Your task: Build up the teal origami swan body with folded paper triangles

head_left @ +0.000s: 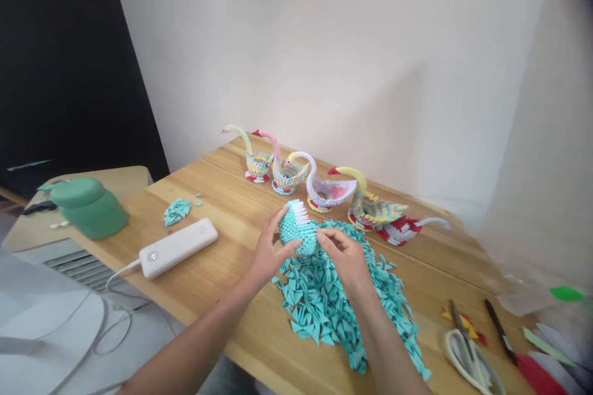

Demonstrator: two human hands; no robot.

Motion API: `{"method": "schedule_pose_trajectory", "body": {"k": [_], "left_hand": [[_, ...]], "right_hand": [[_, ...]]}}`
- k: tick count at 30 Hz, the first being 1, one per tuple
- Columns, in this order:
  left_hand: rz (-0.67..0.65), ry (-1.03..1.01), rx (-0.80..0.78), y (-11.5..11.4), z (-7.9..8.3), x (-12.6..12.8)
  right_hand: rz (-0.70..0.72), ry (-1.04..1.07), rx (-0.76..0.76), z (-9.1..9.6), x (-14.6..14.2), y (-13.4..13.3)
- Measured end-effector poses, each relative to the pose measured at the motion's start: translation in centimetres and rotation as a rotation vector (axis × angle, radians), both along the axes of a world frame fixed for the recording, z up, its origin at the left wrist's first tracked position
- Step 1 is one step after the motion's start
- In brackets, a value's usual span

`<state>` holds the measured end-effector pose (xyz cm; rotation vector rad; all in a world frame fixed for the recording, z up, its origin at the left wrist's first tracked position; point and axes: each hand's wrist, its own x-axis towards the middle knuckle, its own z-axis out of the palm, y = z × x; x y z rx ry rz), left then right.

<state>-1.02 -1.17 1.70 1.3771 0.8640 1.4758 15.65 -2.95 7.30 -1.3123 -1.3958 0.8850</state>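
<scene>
My left hand (271,245) is wrapped around the left side of a rounded teal model built from folded paper pieces (296,236), holding it above the table. A patch of white pieces (301,213) stands up along its top edge. At the model's right side, my right hand (341,253) pinches with thumb and forefinger on what looks like a small folded paper piece, mostly hidden by the fingertips. Under both hands spreads a large heap of teal folded paper triangles (319,299). A smaller pile of teal triangles (176,212) lies to the left.
Several folded-paper swans (331,191) stand along the back of the wooden table (208,284). A white power bank (180,247) with a cable lies left, beyond it a green container (90,207). Scissors (466,352), a dark pen (500,330) and paper scraps lie at right.
</scene>
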Motion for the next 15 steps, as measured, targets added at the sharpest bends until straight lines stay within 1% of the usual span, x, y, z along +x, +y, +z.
{"method": "schedule_pose_trajectory", "body": {"k": [5, 9, 12, 15], "left_hand": [[-0.026, -0.027, -0.025, 0.19, -0.45, 0.15], [-0.013, -0.041, -0.028, 0.34, -0.88, 0.29], [-0.019, -0.056, -0.044, 0.35, -0.93, 0.40], [-0.035, -0.118, -0.085, 0.33, -0.63, 0.45]], "right_hand": [[0.030, 0.007, -0.028, 0.08, -0.02, -0.09], [0.031, 0.008, -0.024, 0.18, -0.25, -0.15], [0.036, 0.007, 0.000, -0.09, -0.62, -0.04], [0.032, -0.017, 0.045, -0.25, -0.92, 0.03]]}}
